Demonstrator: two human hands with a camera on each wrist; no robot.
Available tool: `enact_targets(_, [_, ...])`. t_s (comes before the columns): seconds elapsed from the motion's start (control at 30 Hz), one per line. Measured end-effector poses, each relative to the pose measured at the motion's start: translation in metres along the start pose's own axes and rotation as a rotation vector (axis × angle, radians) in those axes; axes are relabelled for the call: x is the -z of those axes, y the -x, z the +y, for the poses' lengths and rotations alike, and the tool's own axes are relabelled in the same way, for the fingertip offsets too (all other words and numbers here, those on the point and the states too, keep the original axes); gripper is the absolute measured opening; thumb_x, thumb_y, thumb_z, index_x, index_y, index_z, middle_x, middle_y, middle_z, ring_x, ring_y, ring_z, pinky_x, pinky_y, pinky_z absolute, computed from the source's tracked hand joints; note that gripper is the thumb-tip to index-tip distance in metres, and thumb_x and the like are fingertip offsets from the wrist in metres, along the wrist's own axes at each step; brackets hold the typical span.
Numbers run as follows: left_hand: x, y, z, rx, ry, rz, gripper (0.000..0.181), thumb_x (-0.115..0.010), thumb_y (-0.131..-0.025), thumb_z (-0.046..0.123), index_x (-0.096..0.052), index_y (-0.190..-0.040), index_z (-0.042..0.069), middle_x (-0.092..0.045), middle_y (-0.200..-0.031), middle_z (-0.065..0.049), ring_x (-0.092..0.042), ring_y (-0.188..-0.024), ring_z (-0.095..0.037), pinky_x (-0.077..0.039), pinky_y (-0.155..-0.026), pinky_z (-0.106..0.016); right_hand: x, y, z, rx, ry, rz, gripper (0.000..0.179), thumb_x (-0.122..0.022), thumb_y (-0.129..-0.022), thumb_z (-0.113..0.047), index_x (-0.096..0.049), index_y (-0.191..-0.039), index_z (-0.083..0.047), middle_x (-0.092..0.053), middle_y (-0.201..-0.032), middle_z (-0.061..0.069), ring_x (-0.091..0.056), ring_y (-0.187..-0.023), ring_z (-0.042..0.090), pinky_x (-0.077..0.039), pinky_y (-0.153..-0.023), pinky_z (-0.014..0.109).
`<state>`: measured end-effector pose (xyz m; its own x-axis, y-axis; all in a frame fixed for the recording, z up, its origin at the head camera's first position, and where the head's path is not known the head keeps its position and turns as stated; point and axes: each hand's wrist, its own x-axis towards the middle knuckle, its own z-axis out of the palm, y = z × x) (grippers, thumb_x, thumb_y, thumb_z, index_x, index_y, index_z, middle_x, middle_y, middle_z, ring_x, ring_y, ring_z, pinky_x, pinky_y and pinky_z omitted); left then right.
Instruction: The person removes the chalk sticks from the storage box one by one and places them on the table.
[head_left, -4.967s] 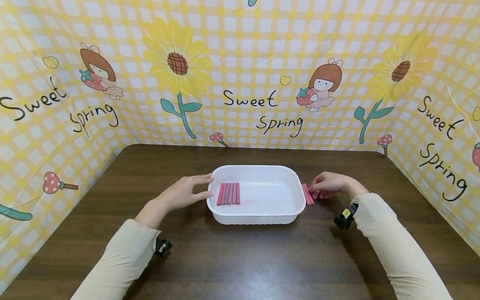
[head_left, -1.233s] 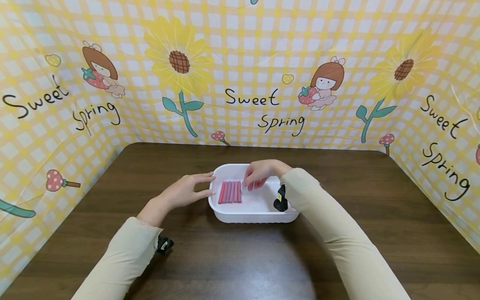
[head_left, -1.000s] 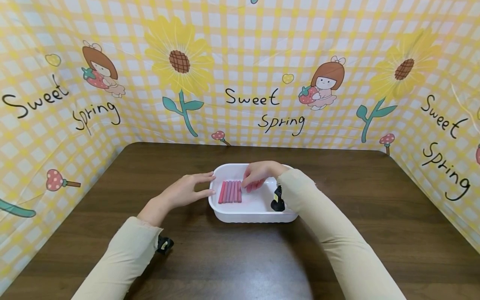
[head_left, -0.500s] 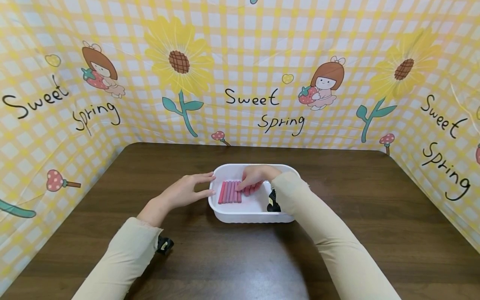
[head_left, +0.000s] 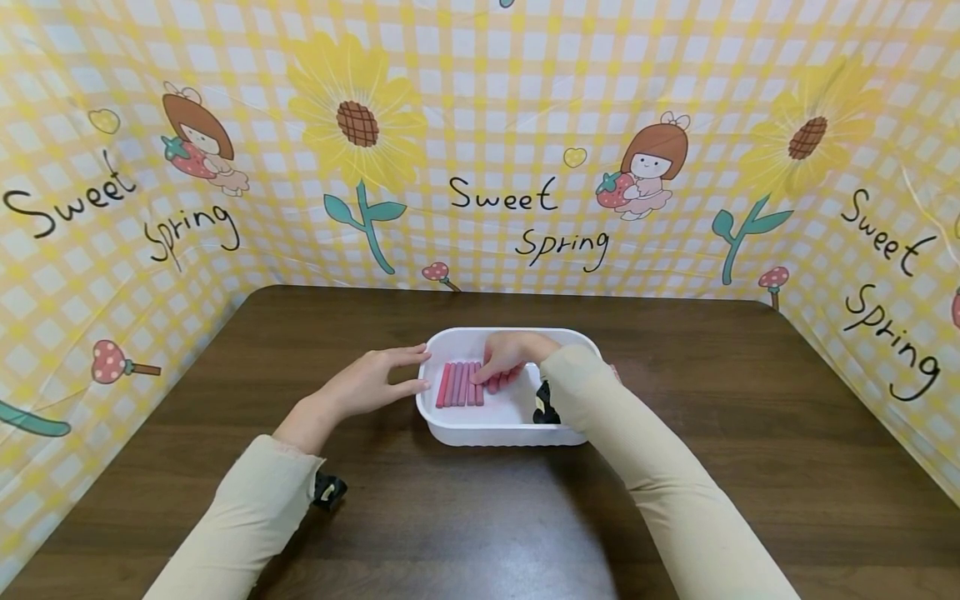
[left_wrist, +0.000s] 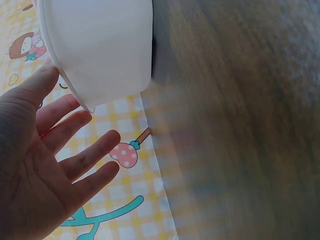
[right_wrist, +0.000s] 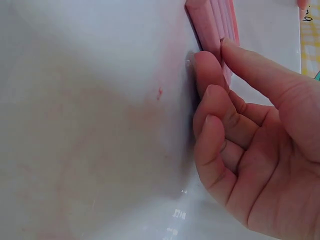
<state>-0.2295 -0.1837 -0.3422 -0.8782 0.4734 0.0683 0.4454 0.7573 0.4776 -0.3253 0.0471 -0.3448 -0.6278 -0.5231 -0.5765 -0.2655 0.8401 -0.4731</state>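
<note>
A white plastic tray (head_left: 510, 437) sits mid-table. Several pink sticks (head_left: 459, 384) lie side by side in its left part. My right hand (head_left: 495, 372) is inside the tray, fingers curled, pinching more pink sticks (head_left: 502, 382) right beside that row. In the right wrist view the thumb and forefinger of the right hand (right_wrist: 220, 56) pinch a pink stick against the end of the row (right_wrist: 212, 20). My left hand (head_left: 408, 373) is flat, its fingertips touching the tray's left rim. The left wrist view shows the left hand (left_wrist: 85, 135) spread beside the tray wall (left_wrist: 105, 50).
The dark wooden table (head_left: 750, 433) is walled on three sides by a yellow checked cloth backdrop (head_left: 525, 125) printed with sunflowers. Black wrist cameras sit on both sleeves, left (head_left: 327, 490) and right (head_left: 544, 406).
Five seconds ago my right hand held pink sticks on the table right of the tray. It has carried them into the tray and edged left and down beside the row. The left hand stayed put.
</note>
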Motion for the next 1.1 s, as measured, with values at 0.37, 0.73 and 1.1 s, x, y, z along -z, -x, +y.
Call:
enact_targets(0.37, [0.000, 0.001, 0.001, -0.005, -0.001, 0.006, 0.056, -0.062, -0.088, 0.036, -0.051, -0.134, 0.006, -0.044, -0.144, -0.011, -0.042, -0.133, -0.034, -0.036, -0.108, -0.052, 0.003, -0.001, 0.006, 0.023, -0.047, -0.034, 0.028, -0.057, -0.092, -0.026, -0.066, -0.073, -0.008, -0.059, -0.063, -0.003, -0.046, -0.054, 0.006, -0.040, -0.052, 0.016])
enact_targets(0.73, [0.000, 0.001, 0.001, -0.001, -0.001, 0.004, 0.056, -0.062, -0.088, 0.036, -0.050, -0.135, 0.006, -0.044, -0.144, -0.011, -0.041, -0.134, -0.034, -0.035, -0.108, -0.052, 0.014, 0.013, 0.009, 0.063, -0.077, -0.032, 0.023, -0.056, -0.094, -0.024, -0.067, -0.090, -0.004, -0.063, -0.075, -0.001, -0.055, -0.067, 0.008, -0.053, -0.067, 0.018])
enact_targets(1.1, [0.000, 0.000, 0.000, -0.014, 0.004, 0.007, 0.056, -0.062, -0.088, 0.035, -0.050, -0.134, 0.005, -0.044, -0.144, -0.012, -0.041, -0.133, -0.034, -0.035, -0.108, -0.052, 0.024, 0.025, 0.015, 0.116, -0.091, -0.011, 0.020, -0.058, -0.092, -0.025, -0.065, -0.099, -0.007, -0.065, -0.086, 0.002, -0.060, -0.077, 0.012, -0.056, -0.079, 0.024])
